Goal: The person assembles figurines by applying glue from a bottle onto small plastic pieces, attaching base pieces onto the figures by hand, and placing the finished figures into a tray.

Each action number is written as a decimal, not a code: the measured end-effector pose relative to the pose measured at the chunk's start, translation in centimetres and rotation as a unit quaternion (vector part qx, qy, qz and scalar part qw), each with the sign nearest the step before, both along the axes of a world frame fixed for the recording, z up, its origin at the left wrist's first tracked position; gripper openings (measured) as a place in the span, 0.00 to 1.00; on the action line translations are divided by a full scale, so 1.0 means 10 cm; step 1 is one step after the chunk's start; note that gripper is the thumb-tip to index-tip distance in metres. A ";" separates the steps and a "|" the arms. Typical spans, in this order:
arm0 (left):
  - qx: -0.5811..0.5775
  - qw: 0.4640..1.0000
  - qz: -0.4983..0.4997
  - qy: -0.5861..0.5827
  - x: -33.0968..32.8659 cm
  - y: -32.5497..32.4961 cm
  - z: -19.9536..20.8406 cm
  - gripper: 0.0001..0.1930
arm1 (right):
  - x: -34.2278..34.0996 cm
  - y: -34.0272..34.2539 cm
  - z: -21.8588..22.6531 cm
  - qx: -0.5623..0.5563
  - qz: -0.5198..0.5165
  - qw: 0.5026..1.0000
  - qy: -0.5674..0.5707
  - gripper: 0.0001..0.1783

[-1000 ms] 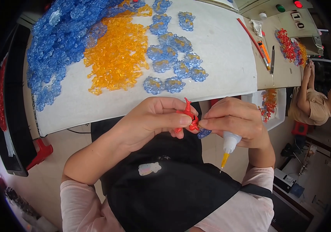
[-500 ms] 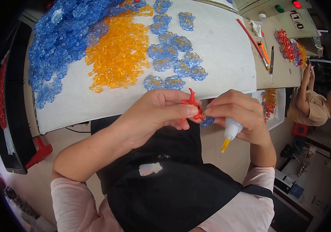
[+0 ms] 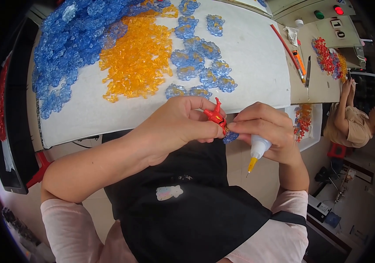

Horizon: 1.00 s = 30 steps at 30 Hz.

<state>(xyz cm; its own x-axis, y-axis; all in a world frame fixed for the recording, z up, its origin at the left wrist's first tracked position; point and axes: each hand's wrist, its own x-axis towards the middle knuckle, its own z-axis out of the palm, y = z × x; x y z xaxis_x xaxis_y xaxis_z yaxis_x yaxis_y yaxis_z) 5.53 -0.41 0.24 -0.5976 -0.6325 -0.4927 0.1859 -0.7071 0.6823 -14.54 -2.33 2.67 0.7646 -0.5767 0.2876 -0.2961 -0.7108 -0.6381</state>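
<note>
My left hand (image 3: pixel 183 120) pinches a small red toy figure (image 3: pixel 216 116) between thumb and fingers, just off the table's front edge. Yellow and dark marks show on the figure's surface. At its lower end is a blue translucent piece (image 3: pixel 231 137), pressed against it by the fingertips of my right hand (image 3: pixel 270 127); the joint between them is partly covered. A white squeeze bottle (image 3: pixel 260 146) with a yellow needle tip (image 3: pixel 252 165) is tucked in the lower fingers of the same hand, its tip pointing down and away from the figure.
On the white-covered table (image 3: pixel 253 57) lie a blue heap (image 3: pixel 76 44), an orange heap (image 3: pixel 137 57) and blue pieces with orange centres (image 3: pixel 189 59). To the right are a red stick (image 3: pixel 284 41), a knife (image 3: pixel 308 72), a white tray (image 3: pixel 312 142) and a co-worker (image 3: pixel 349 118).
The red figure has turned, so its marked side now shows. My right fingertips have come closer against it with the blue piece, and my left elbow has swung outward to the left.
</note>
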 end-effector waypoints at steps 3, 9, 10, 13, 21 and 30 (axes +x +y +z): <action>-0.005 1.000 0.006 0.000 -0.02 0.02 -0.05 0.14 | 0.00 0.00 -0.02 0.004 0.002 1.000 0.002 0.15; 0.000 1.000 0.011 0.009 -0.03 0.03 -0.01 0.15 | -0.02 0.02 -0.03 -0.006 -0.003 1.000 -0.003 0.14; 0.000 1.000 0.011 0.008 -0.03 0.03 0.00 0.15 | -0.02 0.02 -0.02 -0.007 -0.004 1.000 -0.004 0.14; 0.008 1.000 0.014 0.009 -0.04 0.04 0.01 0.16 | -0.03 0.03 -0.03 -0.011 -0.003 1.000 -0.007 0.14; 0.009 1.000 0.014 0.015 -0.06 0.06 0.04 0.15 | -0.02 0.07 0.00 -0.013 -0.007 1.000 -0.020 0.13; 0.006 1.000 0.008 0.016 -0.05 0.07 0.07 0.15 | -0.03 0.10 0.01 -0.023 -0.010 0.999 -0.024 0.14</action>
